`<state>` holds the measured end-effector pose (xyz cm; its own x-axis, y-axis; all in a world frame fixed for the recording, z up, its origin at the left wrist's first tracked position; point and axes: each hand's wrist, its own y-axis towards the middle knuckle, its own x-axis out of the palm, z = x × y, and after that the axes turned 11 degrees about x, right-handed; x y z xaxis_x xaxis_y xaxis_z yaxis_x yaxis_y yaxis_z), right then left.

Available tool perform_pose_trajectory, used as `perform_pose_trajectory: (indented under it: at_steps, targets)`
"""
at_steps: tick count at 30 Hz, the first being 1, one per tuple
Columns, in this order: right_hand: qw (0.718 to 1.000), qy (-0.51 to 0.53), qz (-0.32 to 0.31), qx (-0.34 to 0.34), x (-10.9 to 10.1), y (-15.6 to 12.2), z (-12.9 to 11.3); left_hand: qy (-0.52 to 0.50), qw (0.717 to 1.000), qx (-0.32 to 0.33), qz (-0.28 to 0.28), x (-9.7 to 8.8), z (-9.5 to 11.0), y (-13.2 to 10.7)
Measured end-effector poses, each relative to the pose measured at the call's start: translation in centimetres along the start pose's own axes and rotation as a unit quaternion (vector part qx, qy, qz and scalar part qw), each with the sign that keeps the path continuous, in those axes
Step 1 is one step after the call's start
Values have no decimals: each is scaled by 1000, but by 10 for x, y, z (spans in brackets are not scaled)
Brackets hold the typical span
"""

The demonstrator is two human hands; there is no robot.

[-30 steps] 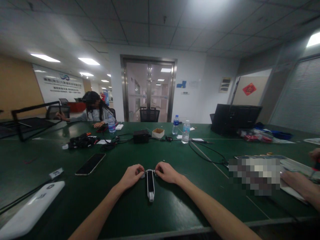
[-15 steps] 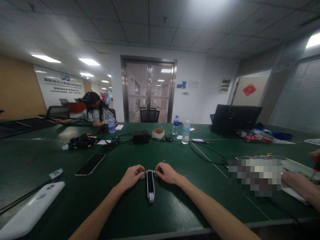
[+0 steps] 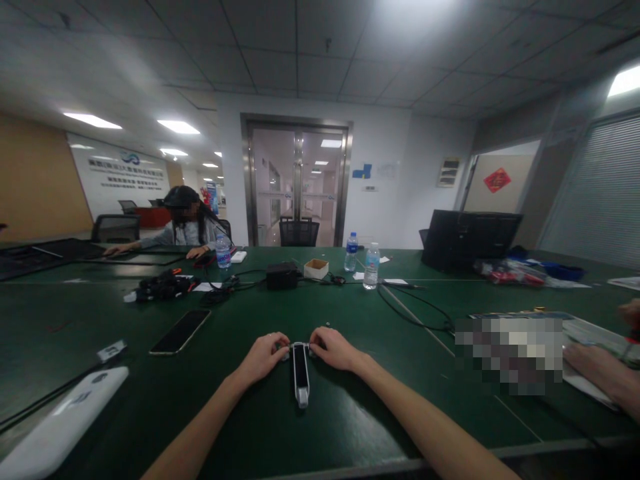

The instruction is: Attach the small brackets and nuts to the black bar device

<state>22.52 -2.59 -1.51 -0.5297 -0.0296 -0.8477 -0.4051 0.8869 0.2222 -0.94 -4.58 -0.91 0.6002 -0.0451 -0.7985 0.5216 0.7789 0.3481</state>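
Observation:
A slim black-and-white device (image 3: 301,372) lies on the green table (image 3: 350,427), its long axis pointing towards me. My left hand (image 3: 264,357) rests at the left of its far end, fingers curled and pinched on a small grey part there. On the right of that same end sits my right hand (image 3: 334,349), fingers likewise curled and pinched against it. What each pinch holds is too small to name. Both forearms lie on the table.
A black phone (image 3: 181,331) and a white case (image 3: 60,430) lie to the left. Cables (image 3: 415,313), water bottles (image 3: 371,265), a small box (image 3: 316,268) and a black adapter (image 3: 282,275) sit further back. Another person's hand (image 3: 603,377) works at the right; a seated person (image 3: 187,227) is far left.
My hands and the device stay put. The person at the far left has lowered a black frame flat onto the table.

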Motion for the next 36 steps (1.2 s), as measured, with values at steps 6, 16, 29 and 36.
perform_pose_trajectory:
  at_steps: [6,16,29,36]
  targets:
    - [1000,-1,1,-8,1,0,0,11,1000,0,-23,-3,3,-1]
    - [1000,-7,4,-10,4,1,3,15,999,-12,-37,-6,9,-2]
    - [1000,4,5,-4,6,2,6,10,1000,-10,-23,-6,11,-2]
    - [1000,18,-2,14,1,0,1,17,1000,7,-15,-4,6,-2]
